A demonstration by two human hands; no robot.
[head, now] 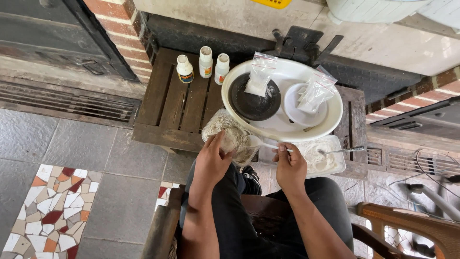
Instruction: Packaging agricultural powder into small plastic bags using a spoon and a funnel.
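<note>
Both hands work just in front of the big white basin (330, 122), which sits on a dark wooden pallet (175, 103). On the near side of the basin, the left hand (212, 160) is curled around a small clear bag (233, 140) of greyish powder, holding it over a clear plastic tub (211, 125) that holds the same grey powder and touches the basin's near-left rim. To the right of that, also below the basin's near rim, the right hand (289, 165) pinches the handle of a white spoon (261, 142), fingers closed on it; the spoon's bowl points toward the bag and lies just beside it. A second clear tub (339, 163) with white powder sits under the basin's near-right edge, next to the right hand, with a metal spoon (341, 150) resting in it. Inside the basin lie a black bowl (253, 103) and a white bowl (291, 103), each with a sealed clear bag on top. Left of the basin stand three small white bottles (205, 63).
</note>
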